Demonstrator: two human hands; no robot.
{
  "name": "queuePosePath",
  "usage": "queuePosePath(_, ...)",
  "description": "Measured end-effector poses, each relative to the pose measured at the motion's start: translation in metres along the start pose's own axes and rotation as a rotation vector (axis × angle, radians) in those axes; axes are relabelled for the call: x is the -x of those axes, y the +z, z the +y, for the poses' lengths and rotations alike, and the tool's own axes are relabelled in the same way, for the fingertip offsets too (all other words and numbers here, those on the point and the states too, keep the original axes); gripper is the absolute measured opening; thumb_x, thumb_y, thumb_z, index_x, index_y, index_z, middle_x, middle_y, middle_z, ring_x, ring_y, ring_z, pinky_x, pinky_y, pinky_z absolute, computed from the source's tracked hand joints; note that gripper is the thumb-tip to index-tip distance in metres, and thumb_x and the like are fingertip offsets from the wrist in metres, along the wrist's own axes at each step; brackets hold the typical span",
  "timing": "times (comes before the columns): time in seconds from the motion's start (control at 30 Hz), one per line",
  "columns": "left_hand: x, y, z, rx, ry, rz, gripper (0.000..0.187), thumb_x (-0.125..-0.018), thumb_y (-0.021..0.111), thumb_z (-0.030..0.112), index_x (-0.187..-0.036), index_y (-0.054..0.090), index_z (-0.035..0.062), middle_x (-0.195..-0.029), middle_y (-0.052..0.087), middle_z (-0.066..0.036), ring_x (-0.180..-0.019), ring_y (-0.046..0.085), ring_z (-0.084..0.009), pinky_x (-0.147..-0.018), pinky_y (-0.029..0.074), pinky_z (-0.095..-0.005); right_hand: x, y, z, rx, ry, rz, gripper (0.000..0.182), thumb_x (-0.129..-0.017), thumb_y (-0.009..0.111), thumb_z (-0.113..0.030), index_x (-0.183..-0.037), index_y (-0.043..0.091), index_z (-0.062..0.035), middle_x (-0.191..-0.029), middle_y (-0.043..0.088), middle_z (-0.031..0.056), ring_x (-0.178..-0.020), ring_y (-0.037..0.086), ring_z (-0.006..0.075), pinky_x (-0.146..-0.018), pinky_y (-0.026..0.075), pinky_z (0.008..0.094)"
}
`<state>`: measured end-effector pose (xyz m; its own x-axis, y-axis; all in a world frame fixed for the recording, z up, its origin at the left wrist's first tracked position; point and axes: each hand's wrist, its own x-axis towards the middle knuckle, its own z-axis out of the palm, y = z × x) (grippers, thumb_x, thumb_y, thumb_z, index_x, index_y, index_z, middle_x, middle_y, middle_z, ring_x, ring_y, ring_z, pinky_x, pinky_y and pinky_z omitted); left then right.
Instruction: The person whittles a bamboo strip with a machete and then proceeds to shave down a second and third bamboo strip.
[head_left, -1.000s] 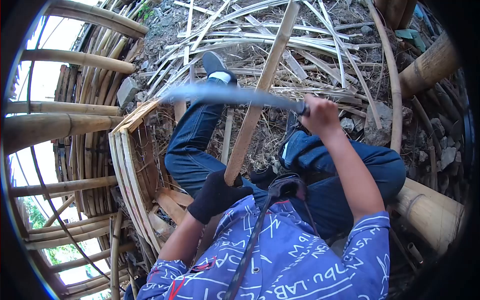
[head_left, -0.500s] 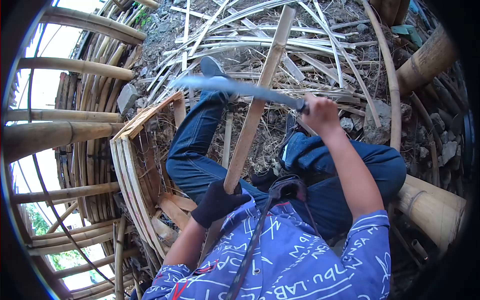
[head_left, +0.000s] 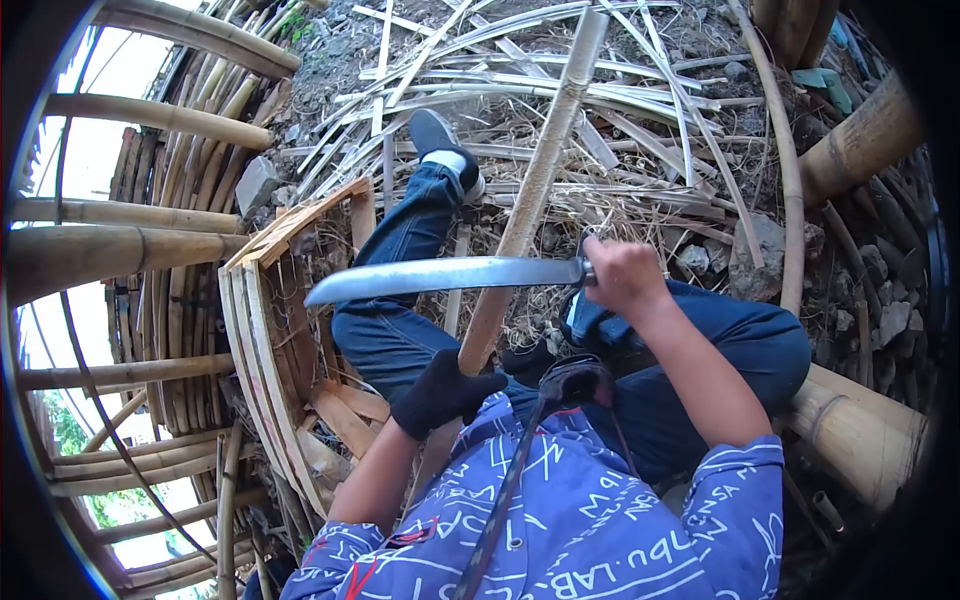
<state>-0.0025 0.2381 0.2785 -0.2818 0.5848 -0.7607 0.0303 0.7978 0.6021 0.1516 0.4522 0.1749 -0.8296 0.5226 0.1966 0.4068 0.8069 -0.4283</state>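
My left hand (head_left: pixel 447 392), in a black glove, is wrapped round the lower part of a long split bamboo strip (head_left: pixel 530 200). The strip slants up and away to the right, past my bent legs, over the ground. Bare and closed, my right hand (head_left: pixel 627 275) grips the handle of a machete (head_left: pixel 430 277). Its long, slightly curved blade points left and crosses over the strip in this view, well above my gloved hand. The strip's lower end runs behind my left wrist towards my body.
Thin bamboo slivers (head_left: pixel 500 95) lie scattered over the ground ahead. A wooden crate frame (head_left: pixel 262 290) stands at my left, before stacked bamboo poles (head_left: pixel 185 310). Thick bamboo (head_left: pixel 850 430) and grey stones (head_left: pixel 760 250) lie to the right.
The machete has come down and closer to my body along the bamboo strip, its blade now less blurred. My left hand still holds the strip, which has shifted slightly right.
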Motion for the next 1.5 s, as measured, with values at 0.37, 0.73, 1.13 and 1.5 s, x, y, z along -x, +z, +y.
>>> queuePosePath(0.37,-0.011,0.003,0.033,-0.101,0.077,-0.076,0.025,-0.071,0.074,0.017,-0.069,0.059,-0.0031,-0.05,0.055,-0.004,-0.042,0.053,-0.0097,-0.039,0.039,-0.0246,-0.009,0.014,0.037,0.063,0.111,0.103,0.043,-0.05,0.083,-0.021,-0.079,0.053,-0.0099,-0.068,0.064,0.009,-0.065,0.066,0.0279,-0.057,0.053,0.0389)
queuePosePath(0.73,-0.005,-0.002,0.022,-0.108,0.029,-0.09,0.026,-0.069,0.075,0.016,-0.073,0.057,-0.002,-0.053,0.055,-0.004,-0.042,0.054,-0.011,-0.039,0.04,-0.0252,-0.017,0.006,0.07,0.198,0.364,0.149,0.018,-0.067,0.069,-0.015,-0.078,0.057,-0.0093,-0.066,0.065,0.0118,-0.065,0.067,0.0285,-0.059,0.054,0.0403)
queuePosePath(1.13,-0.009,-0.017,0.02,-0.001,0.019,-0.131,0.023,-0.072,0.072,0.015,-0.079,0.056,0.0007,-0.051,0.051,-0.002,-0.04,0.051,-0.0094,-0.037,0.038,-0.0248,-0.003,0.003,-0.005,-0.039,-0.02,0.103,0.012,-0.067,0.063,-0.014,-0.075,0.054,-0.0104,-0.059,0.06,0.0112,-0.056,0.063,0.0299,-0.052,0.051,0.0418)
queuePosePath(1.5,-0.003,-0.022,-0.003,0.283,-0.007,-0.253,0.025,-0.073,0.073,0.013,-0.081,0.052,0.0015,-0.052,0.05,-0.003,-0.041,0.05,-0.0104,-0.039,0.038,-0.0248,-0.018,0.006,0.057,0.076,0.362,0.237,0.007,-0.073,0.059,-0.014,-0.075,0.056,-0.0082,-0.065,0.063,0.0169,-0.063,0.064,0.0362,-0.058,0.052,0.0478)
